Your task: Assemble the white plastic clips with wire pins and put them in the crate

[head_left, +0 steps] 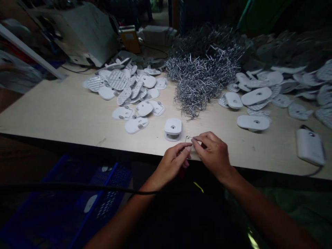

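1. We've got a thin bent wire pin [188, 139] held between both hands, over the front edge of the desk [64, 110].
2. Right hand [211, 152]: fingers [196, 141] clenched in a tight pinch on the pin's upper end.
3. Left hand [172, 165]: fingers [185, 149] curled in at the pin's lower end. We can't tell if they're actually gripping it.
4. Handling, our read: light, stiff, a bit springy, and likely slippery. We'd take it by fingertip pinch on a straight length, clear of the bends.
5. Around it: a white plastic housing [173, 129] stands just beyond the hands, a heap of wire pins [202, 77] sits further up the desk, and flat white plastic plates [118, 79] lie to its left. Blue plastic crate [103, 183] is below the desk edge, at left.
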Demonstrator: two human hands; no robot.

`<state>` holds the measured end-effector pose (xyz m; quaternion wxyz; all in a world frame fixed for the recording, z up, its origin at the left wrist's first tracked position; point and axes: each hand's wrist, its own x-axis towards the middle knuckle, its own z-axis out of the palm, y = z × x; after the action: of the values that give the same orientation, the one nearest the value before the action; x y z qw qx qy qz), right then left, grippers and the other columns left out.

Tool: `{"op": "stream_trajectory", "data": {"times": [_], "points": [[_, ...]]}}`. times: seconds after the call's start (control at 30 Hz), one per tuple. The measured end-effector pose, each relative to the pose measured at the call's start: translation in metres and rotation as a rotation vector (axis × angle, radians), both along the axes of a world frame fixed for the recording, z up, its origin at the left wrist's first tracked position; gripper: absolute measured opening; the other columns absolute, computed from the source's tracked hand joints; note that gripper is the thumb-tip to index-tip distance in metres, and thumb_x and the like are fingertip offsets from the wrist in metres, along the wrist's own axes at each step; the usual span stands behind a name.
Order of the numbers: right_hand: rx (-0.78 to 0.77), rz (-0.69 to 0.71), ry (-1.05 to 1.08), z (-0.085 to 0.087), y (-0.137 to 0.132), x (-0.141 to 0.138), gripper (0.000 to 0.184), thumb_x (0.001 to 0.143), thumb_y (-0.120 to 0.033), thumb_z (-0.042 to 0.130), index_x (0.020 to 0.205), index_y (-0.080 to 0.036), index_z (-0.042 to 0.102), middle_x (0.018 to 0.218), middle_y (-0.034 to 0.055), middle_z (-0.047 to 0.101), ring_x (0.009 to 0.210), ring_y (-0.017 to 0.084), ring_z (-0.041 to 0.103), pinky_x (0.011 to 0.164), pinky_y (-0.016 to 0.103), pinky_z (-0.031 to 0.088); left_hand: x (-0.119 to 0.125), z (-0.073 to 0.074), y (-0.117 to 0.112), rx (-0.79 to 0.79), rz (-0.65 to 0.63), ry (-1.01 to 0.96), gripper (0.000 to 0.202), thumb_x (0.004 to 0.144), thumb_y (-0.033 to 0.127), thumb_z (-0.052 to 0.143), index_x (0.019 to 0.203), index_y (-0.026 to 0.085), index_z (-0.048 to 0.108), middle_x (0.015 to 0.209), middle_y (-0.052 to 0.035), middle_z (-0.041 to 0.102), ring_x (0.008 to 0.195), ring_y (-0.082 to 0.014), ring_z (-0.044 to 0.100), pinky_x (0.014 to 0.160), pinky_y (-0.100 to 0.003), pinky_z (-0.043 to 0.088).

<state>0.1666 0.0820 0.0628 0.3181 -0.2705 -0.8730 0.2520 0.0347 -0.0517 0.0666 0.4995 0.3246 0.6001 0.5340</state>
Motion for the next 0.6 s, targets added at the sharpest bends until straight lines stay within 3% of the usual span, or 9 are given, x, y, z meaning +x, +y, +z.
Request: {"op": "stream_trajectory", "data": {"times": [0.17, 0.3, 0.5, 0.6], "points": [[0.087, 0.17, -0.072, -0.009, -0.03, 0.0, 0.023, 0.105, -0.021, 0.056, 0.115, -0.023, 0.076, 0.1, 0.009, 0.071, 0.094, 0.025, 0.068, 0.081, 0.04, 0.057, -0.011, -0.017, -0.004, -0.006, 0.146, -0.003, 0.041, 0.096, 0.055, 0.064, 0.099, 0.015, 0.073, 0.078, -0.0041, 0.069, 0.061, -0.0144, 0.065, 0.056, -0.024, 0.054], [0.082, 0.262, -0.109, -0.023, -0.041, -0.004, 0.031, 0.105, -0.015, 0.053, 0.126, -0.024, 0.073, 0.108, 0.0102, 0.071, 0.098, 0.026, 0.067, 0.084, 0.042, 0.058, -0.024, -0.026, -0.014, -0.067, 0.176, 0.059, 0.039, 0.092, 0.054, 0.07, 0.094, 0.015, 0.072, 0.067, -0.0022, 0.068, 0.058, -0.0153, 0.065, 0.057, -0.024, 0.054], [-0.107, 0.329, -0.029, -0.028, -0.051, -0.01, 0.028, 0.102, -0.013, 0.057, 0.119, -0.026, 0.075, 0.113, 0.0084, 0.071, 0.104, 0.026, 0.068, 0.09, 0.043, 0.058, -0.041, -0.037, -0.022, -0.072, 0.211, 0.052, 0.034, 0.092, 0.049, 0.07, 0.091, 0.015, 0.068, 0.069, -0.0029, 0.071, 0.059, -0.0155, 0.068, 0.059, -0.025, 0.056], [-0.265, 0.258, 0.087, -0.025, -0.047, -0.012, 0.021, 0.101, -0.019, 0.061, 0.112, -0.026, 0.078, 0.105, 0.0067, 0.072, 0.096, 0.023, 0.069, 0.086, 0.04, 0.058, -0.051, -0.036, -0.026, -0.041, 0.223, 0.049, 0.034, 0.093, 0.049, 0.071, 0.092, 0.015, 0.069, 0.069, -0.0037, 0.072, 0.061, -0.0157, 0.07, 0.062, -0.025, 0.057]]}}
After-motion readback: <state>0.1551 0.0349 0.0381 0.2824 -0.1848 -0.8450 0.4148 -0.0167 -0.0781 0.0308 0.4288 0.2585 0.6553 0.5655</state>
